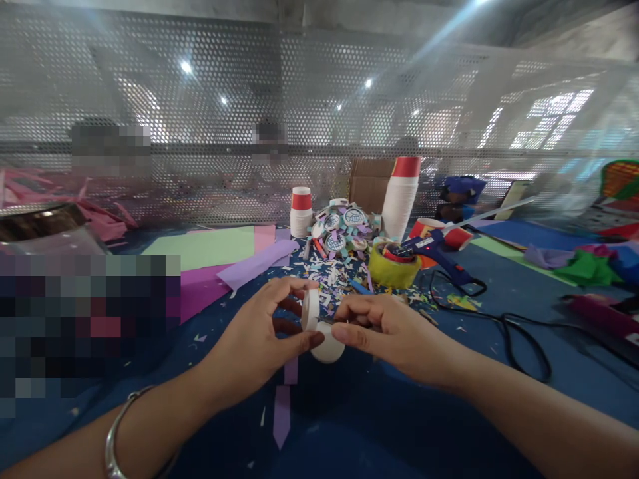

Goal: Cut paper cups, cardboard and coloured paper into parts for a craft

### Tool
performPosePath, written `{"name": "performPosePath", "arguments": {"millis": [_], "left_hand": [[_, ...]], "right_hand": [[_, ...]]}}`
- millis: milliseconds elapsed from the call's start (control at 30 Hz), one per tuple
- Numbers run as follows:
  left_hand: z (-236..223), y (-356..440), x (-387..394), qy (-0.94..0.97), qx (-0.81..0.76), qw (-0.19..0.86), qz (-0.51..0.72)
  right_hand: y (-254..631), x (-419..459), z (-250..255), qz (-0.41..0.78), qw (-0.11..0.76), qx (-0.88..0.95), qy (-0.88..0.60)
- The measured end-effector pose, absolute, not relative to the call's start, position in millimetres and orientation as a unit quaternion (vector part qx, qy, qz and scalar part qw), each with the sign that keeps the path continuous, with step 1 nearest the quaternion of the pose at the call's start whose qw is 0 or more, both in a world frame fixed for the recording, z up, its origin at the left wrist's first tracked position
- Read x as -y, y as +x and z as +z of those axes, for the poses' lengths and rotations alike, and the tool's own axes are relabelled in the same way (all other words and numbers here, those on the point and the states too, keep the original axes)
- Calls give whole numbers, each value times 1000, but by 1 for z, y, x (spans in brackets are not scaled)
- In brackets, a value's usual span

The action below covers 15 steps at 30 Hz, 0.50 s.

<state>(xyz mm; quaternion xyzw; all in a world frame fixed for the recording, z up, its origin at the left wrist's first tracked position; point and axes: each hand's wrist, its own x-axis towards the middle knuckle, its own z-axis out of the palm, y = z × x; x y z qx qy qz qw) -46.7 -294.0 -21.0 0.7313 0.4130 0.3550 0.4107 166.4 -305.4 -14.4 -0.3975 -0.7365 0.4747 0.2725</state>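
Between the thumb and fingers of my left hand (272,332) is a short white paper ring (311,310), tipped on its edge. Just below it, a flat white paper disc (328,346) shows between both thumbs; whether it is joined to the ring I cannot tell. My right hand (384,332) is closed in a pinch at the disc's right edge. A thin dark sliver shows by its fingertips, too small to name. Below my left hand, a purple paper strip (281,416) with a pointed end lies over the blue tablecloth (389,426).
Paper scraps (324,273) litter the table ahead, before a heap of decorated discs (344,223). Right of them are yellow tape (397,271), a blue glue gun (439,256) with a looping cord (509,346) and stacked paper cups (402,199). Coloured sheets (204,246) lie left; perforated metal (210,133) stands behind.
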Motion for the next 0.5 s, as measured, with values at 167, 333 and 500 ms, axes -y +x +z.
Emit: {"name": "performPosePath", "arguments": {"millis": [167, 333, 500], "left_hand": [[-19, -47, 295, 738, -436, 378, 349], [-18, -47, 297, 742, -445, 366, 344], [-17, -46, 297, 745, -452, 347, 345]], "right_hand": [[165, 307, -14, 447, 257, 755, -406], [165, 307, -14, 432, 252, 762, -412], [165, 307, -13, 440, 253, 757, -412]]}}
